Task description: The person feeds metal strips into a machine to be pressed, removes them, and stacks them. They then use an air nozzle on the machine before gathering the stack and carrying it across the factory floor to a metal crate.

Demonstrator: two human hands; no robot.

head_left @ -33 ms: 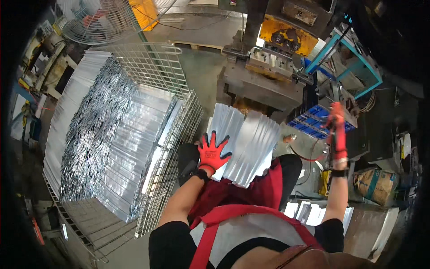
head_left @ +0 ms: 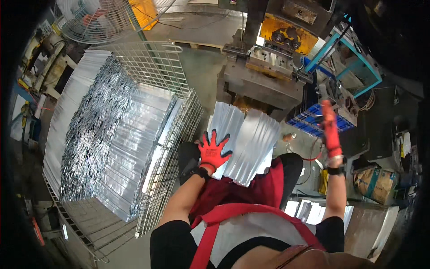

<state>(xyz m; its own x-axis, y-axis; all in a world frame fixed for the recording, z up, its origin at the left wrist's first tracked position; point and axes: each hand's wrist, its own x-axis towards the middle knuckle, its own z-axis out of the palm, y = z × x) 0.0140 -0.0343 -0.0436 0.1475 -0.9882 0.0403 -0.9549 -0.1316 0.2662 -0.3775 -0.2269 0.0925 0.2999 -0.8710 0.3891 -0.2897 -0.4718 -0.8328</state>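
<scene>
My left hand (head_left: 214, 151), in a red glove with dark fingertips, lies flat with its fingers spread. It rests on the left edge of a stack of shiny metal strips (head_left: 251, 143) above my lap. The strips are fanned into two groups below the machine. Out to the right, my right hand (head_left: 330, 127), gloved in red, is raised beside a blue plastic crate (head_left: 304, 122). Motion smears its fingers, so whether it holds anything is unclear. A greyish metal shape (head_left: 323, 92) shows just past its fingertips.
A wire mesh basket (head_left: 156, 197) packed with long metal strips (head_left: 130, 130) stands at my left. Ahead is a heavy press machine (head_left: 264, 85). A floor fan (head_left: 107, 20) stands far left, a turquoise frame (head_left: 367, 60) far right. A taped carton (head_left: 375, 184) sits at right.
My right hand has moved slightly left and toward me, its forearm shifting along. My left hand stays flat on the metal strips.
</scene>
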